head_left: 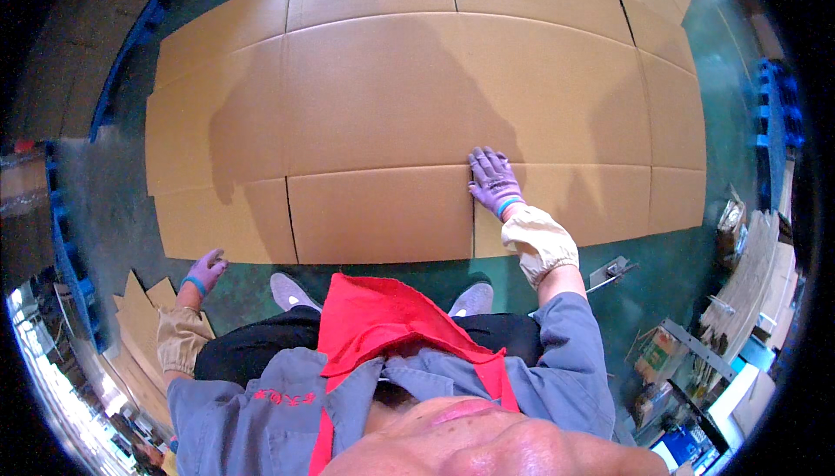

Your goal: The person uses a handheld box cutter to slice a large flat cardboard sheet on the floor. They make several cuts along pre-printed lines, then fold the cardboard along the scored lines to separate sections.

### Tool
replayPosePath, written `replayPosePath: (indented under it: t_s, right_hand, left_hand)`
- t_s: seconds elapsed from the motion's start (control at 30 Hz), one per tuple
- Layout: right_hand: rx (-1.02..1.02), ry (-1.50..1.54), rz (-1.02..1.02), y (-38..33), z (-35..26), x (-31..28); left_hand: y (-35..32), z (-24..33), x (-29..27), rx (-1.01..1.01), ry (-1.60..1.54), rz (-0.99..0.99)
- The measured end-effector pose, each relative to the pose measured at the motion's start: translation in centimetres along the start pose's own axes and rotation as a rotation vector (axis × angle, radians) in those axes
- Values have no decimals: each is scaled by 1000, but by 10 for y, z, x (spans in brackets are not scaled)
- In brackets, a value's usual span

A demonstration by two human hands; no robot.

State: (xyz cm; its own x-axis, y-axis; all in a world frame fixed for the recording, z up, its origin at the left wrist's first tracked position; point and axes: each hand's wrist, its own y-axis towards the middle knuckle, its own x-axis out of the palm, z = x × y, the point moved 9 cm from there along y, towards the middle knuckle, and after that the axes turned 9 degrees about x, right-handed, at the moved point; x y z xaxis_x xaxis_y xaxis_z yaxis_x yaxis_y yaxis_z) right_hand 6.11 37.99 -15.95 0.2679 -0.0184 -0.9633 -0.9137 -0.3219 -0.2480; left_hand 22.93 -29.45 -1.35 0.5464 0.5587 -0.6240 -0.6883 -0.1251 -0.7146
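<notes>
pressing our right hand (493,180) flat, fingers spread, on the cardboard sheet (417,119). its long axis runs left-right. our left hand (206,270) hangs off its near-left corner, fingers loosely curled.

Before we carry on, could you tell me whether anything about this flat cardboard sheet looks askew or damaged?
Nothing stands out: the cardboard sheet lies flat on the green floor, its slits and creases look regular, and the right hand rests on it.

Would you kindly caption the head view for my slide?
Gloved right hand pressing a flat cardboard sheet on the green floor, left hand beside its near corner.
</notes>
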Motion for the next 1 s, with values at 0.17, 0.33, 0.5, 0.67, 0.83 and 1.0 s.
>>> replayPosePath:
  t_s: [0.17, 0.33, 0.5, 0.67, 0.83, 1.0]
  right_hand:
    - [6, -31, -56, 1, -5, -6]
    - [8, 3, -48, -1, -5, -12]
    - [9, 9, -40, 0, -4, -9]
    - [8, 10, -45, 3, -9, -8]
    - [14, 14, -26, 0, -8, 0]
    - [38, 55, -77, -8, 2, 1]
  left_hand:
    - [2, -7, 2, 33, -10, 11]
    - [7, -27, 7, 28, -48, 9]
    - [8, -31, 8, 24, -81, 1]
    - [5, -19, 2, 20, -45, -5]
    - [14, -36, -1, 30, -65, -8]
    - [25, -68, 12, 32, -190, -45]
